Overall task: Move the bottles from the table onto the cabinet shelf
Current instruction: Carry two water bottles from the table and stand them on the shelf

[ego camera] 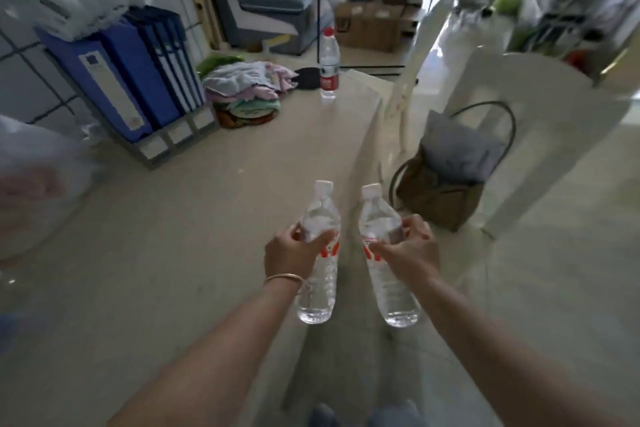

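Observation:
I hold two clear water bottles with white caps and red-white labels, side by side near the table's right front edge. My left hand (294,250) grips the left bottle (317,291) around its middle; a thin bangle sits on that wrist. My right hand (408,250) grips the right bottle (388,281) the same way. Both bottles hang above the floor gap beside the pale table (173,236). A third bottle (329,62) with a red cap stands upright at the table's far end. No cabinet shelf is recognisable in this view.
Blue binders (131,80) in a grey rack stand at the back left, with a pile of folded cloths (246,94) beside them. A white chair (519,135) with a brown bag (443,191) on it sits to the right. A plastic bag (31,180) lies at the left edge.

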